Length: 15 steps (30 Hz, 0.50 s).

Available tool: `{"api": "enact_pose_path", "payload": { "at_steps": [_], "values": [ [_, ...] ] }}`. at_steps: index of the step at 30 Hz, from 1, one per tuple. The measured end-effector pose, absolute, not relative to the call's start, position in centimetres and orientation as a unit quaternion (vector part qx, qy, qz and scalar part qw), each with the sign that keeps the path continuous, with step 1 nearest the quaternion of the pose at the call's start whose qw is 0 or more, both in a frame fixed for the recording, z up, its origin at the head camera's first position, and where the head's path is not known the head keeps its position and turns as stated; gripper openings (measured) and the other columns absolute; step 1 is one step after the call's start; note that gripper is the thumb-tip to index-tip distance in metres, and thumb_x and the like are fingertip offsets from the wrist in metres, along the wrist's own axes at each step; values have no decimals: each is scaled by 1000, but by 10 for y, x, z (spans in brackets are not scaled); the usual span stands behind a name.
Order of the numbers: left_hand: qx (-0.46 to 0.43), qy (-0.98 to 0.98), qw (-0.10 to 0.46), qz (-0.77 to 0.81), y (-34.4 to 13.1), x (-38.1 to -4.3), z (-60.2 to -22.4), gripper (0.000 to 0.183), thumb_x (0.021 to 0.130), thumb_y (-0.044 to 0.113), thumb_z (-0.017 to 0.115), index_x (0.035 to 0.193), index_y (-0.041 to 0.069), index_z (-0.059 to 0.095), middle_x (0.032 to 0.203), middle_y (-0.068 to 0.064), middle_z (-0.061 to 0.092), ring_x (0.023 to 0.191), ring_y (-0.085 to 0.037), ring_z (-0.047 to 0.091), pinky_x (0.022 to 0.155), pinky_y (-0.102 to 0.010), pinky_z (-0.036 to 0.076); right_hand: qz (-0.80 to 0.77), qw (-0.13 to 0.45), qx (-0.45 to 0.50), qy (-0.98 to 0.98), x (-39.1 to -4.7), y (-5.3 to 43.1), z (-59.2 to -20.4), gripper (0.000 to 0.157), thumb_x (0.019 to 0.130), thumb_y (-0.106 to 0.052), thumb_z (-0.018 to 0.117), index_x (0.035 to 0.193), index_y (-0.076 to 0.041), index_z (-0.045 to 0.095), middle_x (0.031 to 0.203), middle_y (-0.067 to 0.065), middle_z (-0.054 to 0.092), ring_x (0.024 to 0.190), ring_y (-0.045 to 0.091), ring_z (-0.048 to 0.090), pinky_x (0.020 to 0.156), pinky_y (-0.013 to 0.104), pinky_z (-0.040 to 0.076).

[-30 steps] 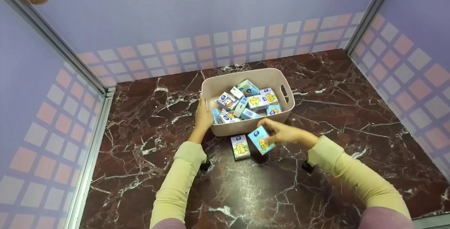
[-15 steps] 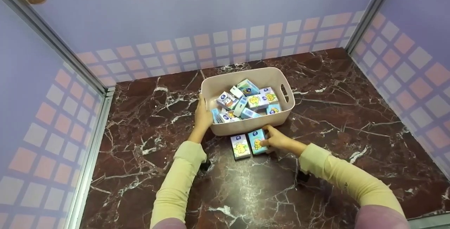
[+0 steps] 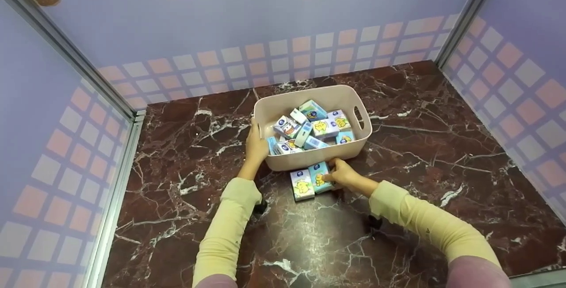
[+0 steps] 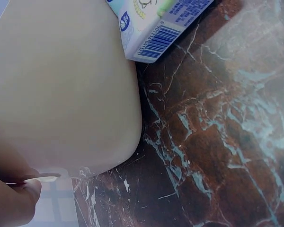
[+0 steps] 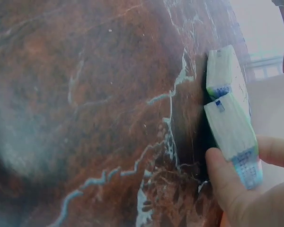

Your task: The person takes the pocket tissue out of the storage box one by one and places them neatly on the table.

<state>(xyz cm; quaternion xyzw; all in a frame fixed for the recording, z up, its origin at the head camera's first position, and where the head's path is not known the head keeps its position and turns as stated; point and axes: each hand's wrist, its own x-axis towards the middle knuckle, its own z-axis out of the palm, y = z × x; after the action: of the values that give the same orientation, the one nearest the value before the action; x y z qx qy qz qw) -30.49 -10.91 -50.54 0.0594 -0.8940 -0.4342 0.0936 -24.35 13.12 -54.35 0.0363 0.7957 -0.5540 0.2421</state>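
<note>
The blue tissue pack [image 3: 317, 174] pinched by the right hand [image 3: 346, 175] should be squared gently. The basket [image 3: 286, 162] is gripped by the left hand [image 3: 256, 145].

The person is wearing pale yellow sleeves [image 3: 435, 215] with wide, paler turned-back cuffs [image 3: 241, 196]. Mauve fabric [image 3: 477, 272] is covering the arms higher up, along the bottom edge, while small black pieces [image 3: 261, 207] are showing beneath the cuffs.

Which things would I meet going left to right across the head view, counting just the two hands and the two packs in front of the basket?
Left hand → white-and-lavender tissue pack → light-blue tissue pack → right hand.
</note>
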Motion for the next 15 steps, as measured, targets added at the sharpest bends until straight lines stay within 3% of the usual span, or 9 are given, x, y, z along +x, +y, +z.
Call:
{"api": "enact_pose_path", "payload": {
  "at_steps": [9, 15],
  "values": [
    [60, -894, 94, -433, -109, -305, -506, 67, 75, -8, 39, 139, -3, 20, 141, -18, 31, 128, -30, 32, 106, -36, 26, -469, 255, 16, 846, -243, 133, -543, 46, 76, -13, 65, 113, 4, 42, 73, 8, 50, 51, 15, 50, 49, 36, 51],
    [57, -891, 99, -440, -109, -306, -506, 66, 75, -9, 39, 138, -4, 20, 140, -19, 30, 129, -29, 31, 107, -35, 24, -433, 253, 2, 865, -241, 136, -538, 54, 76, -19, 66, 118, 3, 41, 78, 12, 54, 55, 19, 55, 49, 35, 51]
  ]
}}
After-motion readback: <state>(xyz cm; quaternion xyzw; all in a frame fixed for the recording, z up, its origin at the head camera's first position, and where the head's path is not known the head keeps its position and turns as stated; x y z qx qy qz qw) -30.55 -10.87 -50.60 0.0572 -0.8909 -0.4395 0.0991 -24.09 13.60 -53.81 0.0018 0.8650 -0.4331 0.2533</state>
